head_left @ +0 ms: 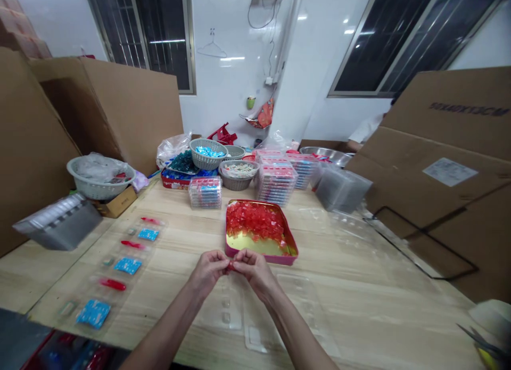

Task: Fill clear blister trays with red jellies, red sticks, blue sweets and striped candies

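Note:
My left hand (209, 269) and my right hand (252, 270) meet fingertip to fingertip, both closed in a pinch on a small red piece (231, 265). Most of that piece is hidden by the fingers. Just beyond them stands a red-rimmed tin (290, 259) with a gold bottom, holding a heap of translucent red pieces (255, 221) toward its far side. Beneath my forearms lies a clear plastic blister tray (259, 342) with moulded hollows. At the left are several clear trays, each with a blue packet (93, 313), a red item (113, 284) and a small pale block.
Stacks of filled clear cases (275, 182) stand behind the tin, near a grey basket (238, 182) and a basket of blue packets (208, 154). Empty clear cases (342, 188) are at the right, scissors (485, 340) at the right edge. Cardboard (447, 146) walls both sides.

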The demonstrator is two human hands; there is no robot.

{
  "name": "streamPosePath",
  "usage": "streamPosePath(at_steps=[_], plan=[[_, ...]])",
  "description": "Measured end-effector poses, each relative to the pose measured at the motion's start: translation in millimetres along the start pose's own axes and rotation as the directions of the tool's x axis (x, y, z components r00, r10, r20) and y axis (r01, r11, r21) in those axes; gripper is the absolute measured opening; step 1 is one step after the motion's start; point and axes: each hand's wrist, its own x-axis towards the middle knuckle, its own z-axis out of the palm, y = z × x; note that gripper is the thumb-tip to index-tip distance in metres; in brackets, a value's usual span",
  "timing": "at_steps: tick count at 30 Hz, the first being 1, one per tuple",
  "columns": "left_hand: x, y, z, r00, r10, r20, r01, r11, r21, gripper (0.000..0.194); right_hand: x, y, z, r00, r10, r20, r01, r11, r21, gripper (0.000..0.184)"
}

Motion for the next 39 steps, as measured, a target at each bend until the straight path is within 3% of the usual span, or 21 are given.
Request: streamPosePath(at_steps=[3,7,10,12,14,17,20,24,26,30,32,36,39], plan=[[7,11,-9.2,0.999,-0.014,0.035,0.012,0.998,0.064,0.025,11,3,3,1.0,0.017,0.006,-0.017,1.0,-0.008,0.027],[19,12,-23.0,1.0,0.03,0.011,-0.032,0.96,0.277,0.018,23,17,-4,1.0,-0.011,-0.028,0.009,0.997,-0.077,0.022],[27,1,-31.5,0.998,0.057,-0.018,-0.042,0.883,0.468,0.008,28,33,-14,0.997,-0.055,-0.058,0.043,0.982,-0.183,0.017],[33,-10,-35.6,0.996,0.063,-0.062,-0.007,0.758,0.652,0.012,32,44,-21,0.991,-0.114,-0.071,0.084,0.938,-0.336,0.01],[38,-20,-37.9,0.99,0.097,-0.103,0.027,0.586,0.81,0.021,34,52,-24,0.975,-0.209,-0.069,0.136,0.817,-0.56,0.002],[42,-29,-37.3,0.982,0.156,-0.103,0.028,0.421,0.907,0.025,34,57,-22,0.937,-0.347,-0.032,0.16,0.508,-0.846,0.016],[42,-31,-31.8,0.979,0.188,-0.077,0.009,0.341,0.94,0.022,31,56,-16,0.933,-0.359,0.01,0.119,0.285,-0.951,0.024],[38,-30,-26.6,0.982,0.187,0.0,-0.023,0.125,0.992,0.018,23,52,-7,0.954,-0.283,0.096,0.124,0.08,-0.989,0.025],[36,-31,-27.8,0.981,0.195,0.019,-0.031,0.059,0.998,0.019,19,43,-6,0.951,-0.273,0.143,0.155,0.025,-0.988,0.025],[34,-32,-30.6,0.951,0.304,0.056,-0.093,0.11,0.99,0.024,23,5,-20,0.916,-0.367,0.164,0.18,0.011,-0.984,0.024],[33,-32,-28.7,0.951,0.283,0.125,-0.154,0.084,0.984,0.024,35,-18,-35,0.907,-0.401,0.131,0.128,-0.033,-0.991,0.025],[35,-36,-24.6,0.972,0.181,0.148,-0.148,-0.01,0.989,0.022,68,-42,-70,0.957,-0.282,0.073,0.033,-0.144,-0.989,0.032],[36,-38,-26.6,0.975,0.181,0.128,-0.13,0.0,0.991,0.021,84,-42,-84,0.972,-0.214,0.095,0.065,-0.14,-0.988,0.032]])
